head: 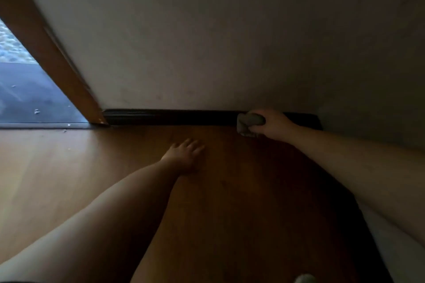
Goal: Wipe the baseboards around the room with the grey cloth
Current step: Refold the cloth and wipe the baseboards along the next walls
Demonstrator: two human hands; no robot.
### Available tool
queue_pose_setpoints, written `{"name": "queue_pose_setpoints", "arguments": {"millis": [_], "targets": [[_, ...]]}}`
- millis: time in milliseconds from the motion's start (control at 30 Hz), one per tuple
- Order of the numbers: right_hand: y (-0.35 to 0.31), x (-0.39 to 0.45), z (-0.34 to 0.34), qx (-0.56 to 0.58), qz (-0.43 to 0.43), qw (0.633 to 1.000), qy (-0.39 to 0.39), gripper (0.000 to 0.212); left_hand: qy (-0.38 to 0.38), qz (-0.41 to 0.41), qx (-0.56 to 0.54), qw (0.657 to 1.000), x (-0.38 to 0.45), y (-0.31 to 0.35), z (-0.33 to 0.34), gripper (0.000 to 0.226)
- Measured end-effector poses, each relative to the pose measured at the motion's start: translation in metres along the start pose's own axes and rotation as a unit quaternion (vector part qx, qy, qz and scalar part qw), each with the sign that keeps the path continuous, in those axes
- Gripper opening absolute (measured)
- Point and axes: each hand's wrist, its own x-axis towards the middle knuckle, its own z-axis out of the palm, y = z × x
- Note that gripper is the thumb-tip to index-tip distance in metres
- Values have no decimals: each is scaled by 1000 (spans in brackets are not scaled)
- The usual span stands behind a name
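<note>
Wiping underway: right hand (274,123) grips grey cloth (249,124) against baseboard (174,117); left hand (184,155) flat on floor (69,167). Next, sweep toward door frame (46,48).

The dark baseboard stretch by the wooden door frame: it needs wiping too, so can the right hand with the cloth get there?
Probably yes: the right hand holds the grey cloth against the dark baseboard, with nothing between.

The right hand (273,123) holds the grey cloth (249,124) against the dark baseboard (172,117). The left hand (184,156) lies flat on the wood floor (69,167) near the baseboard.
</note>
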Motion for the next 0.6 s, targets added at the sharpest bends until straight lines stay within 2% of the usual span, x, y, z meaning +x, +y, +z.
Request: {"name": "queue_pose_setpoints", "arguments": {"millis": [67,167,300,400,467,533,600], "targets": [[4,-18,-30,-35,17,999,-9,25,0,14,4,1000,8,21,-10,80],[17,-46,-60,-101,39,994,17,40,7,45,25,999,12,47,-19,85],[44,-85,-73,-128,32,991,22,44,31,82,29,996,12,60,-17,94],[72,-96,-62,-71,69,992,73,41,31,88,30,995,9,52,0,97],[84,-91,-48,28,133,983,125,28,3,106,77,991,4,42,13,96],[79,-80,-40,103,167,972,132,19,-25,104,115,988,-1,29,20,95],[73,-71,-39,109,163,974,112,22,-24,77,102,992,0,20,18,95]]}}
